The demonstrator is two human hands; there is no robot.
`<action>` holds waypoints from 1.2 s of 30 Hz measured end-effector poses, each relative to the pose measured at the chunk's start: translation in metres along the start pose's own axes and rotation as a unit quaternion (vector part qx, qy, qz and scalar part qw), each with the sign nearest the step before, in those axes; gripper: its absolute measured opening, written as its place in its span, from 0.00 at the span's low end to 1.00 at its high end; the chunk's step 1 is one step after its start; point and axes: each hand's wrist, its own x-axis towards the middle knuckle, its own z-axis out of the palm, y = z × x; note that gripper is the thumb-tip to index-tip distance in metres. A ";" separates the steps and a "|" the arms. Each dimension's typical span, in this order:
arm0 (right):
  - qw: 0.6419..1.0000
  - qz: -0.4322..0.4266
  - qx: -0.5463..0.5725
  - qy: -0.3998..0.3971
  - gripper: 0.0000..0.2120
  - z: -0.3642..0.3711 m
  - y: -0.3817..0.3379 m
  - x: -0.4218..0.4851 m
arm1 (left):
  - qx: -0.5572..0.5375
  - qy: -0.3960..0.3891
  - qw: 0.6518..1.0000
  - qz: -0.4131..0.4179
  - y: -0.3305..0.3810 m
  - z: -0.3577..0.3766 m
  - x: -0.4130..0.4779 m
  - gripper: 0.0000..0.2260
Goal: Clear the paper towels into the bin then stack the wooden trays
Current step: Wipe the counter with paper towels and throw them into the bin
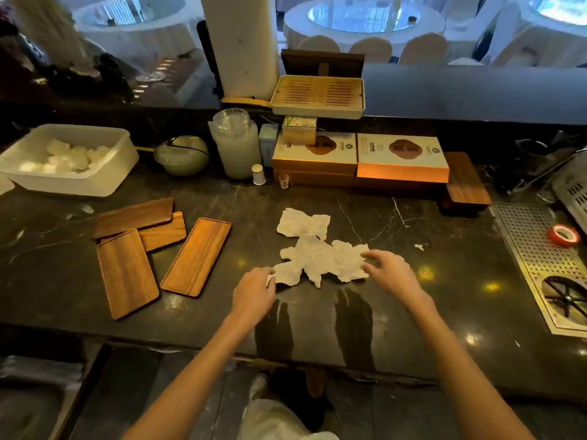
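Crumpled white paper towels (317, 255) lie spread on the dark marble counter (413, 281), with one more piece (303, 222) just behind them. My left hand (254, 292) pinches the near left corner of the towels. My right hand (386, 271) touches their right edge with its fingers spread. Several wooden trays lie scattered at the left: a long one (197, 257), a wide one (127, 273), and two partly overlapped ones (133, 217) (163, 231) behind. No waste bin is visible.
A white plastic tub (104, 173) holding white wads stands at the back left. Jars, boxes (401, 160) and a slatted tea tray (317, 95) line the back. A perforated metal drain (536, 249) with a red tape roll (563, 235) lies at the right.
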 end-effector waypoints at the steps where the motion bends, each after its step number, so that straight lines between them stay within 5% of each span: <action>1: 1.000 0.021 -0.002 -0.007 0.20 0.008 -0.005 0.013 | 0.004 -0.020 1.000 -0.007 0.001 0.007 0.010 0.16; 5: 0.992 0.079 -0.059 -0.078 0.33 0.044 -0.019 0.049 | 0.053 -0.143 0.988 -0.007 0.003 0.037 0.050 0.23; 8: 0.983 0.124 -0.062 -0.120 0.34 0.073 -0.011 0.055 | 0.053 -0.190 0.980 0.007 -0.008 0.058 0.067 0.17; 16: 0.970 0.219 0.038 0.096 0.09 0.101 -0.016 0.040 | 0.010 -0.149 0.987 0.058 -0.058 0.079 0.079 0.10; 21: 0.930 0.256 0.206 0.168 0.09 0.089 -0.032 0.012 | -0.059 -0.138 0.987 0.060 -0.077 0.058 0.090 0.08; 26: 0.812 0.288 0.474 0.184 0.07 0.079 -0.042 -0.028 | -0.171 -0.101 0.980 0.029 -0.086 0.029 0.091 0.03; 31: 0.595 0.295 0.736 0.130 0.11 0.087 -0.042 -0.050 | -0.249 -0.099 0.963 -0.023 -0.086 0.017 0.075 0.04; 36: 0.448 0.276 0.847 0.076 0.15 0.108 -0.036 -0.070 | -0.307 -0.098 0.945 -0.064 -0.081 0.009 0.041 0.09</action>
